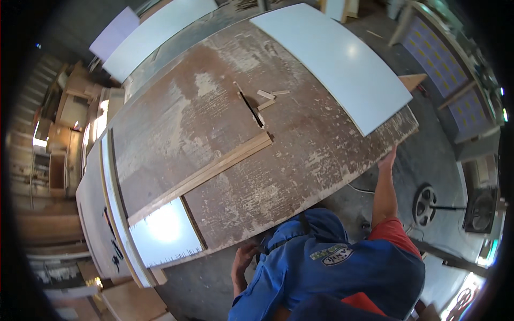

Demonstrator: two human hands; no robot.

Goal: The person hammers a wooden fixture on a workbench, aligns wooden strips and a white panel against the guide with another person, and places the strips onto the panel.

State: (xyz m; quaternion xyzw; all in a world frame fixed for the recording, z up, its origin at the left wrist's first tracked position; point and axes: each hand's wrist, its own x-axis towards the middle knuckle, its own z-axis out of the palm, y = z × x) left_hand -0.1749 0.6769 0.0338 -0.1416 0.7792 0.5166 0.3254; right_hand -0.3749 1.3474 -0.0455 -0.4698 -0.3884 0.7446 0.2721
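Note:
My left hand [245,261] is low, just off the near edge of the worn brown worktable [225,208]. Its fingers curl in beside a dark strap on my blue apron [300,257]; what they hold, if anything, is hidden. To the right, my right hand [387,159] reaches to the table's edge near the right corner, fingers stretched out and the tips partly out of sight. Closest to it on the tabletop lies a large white panel [342,64]. A wooden strip [214,168] runs across the middle of the table.
A smaller glossy white piece [166,232] and a long pale strip [120,214] lie at the table's left. Small wood offcuts [266,101] sit by a dark slot [250,108]. Purple panels [433,56] lean at far right, above a wheel-shaped object [424,205].

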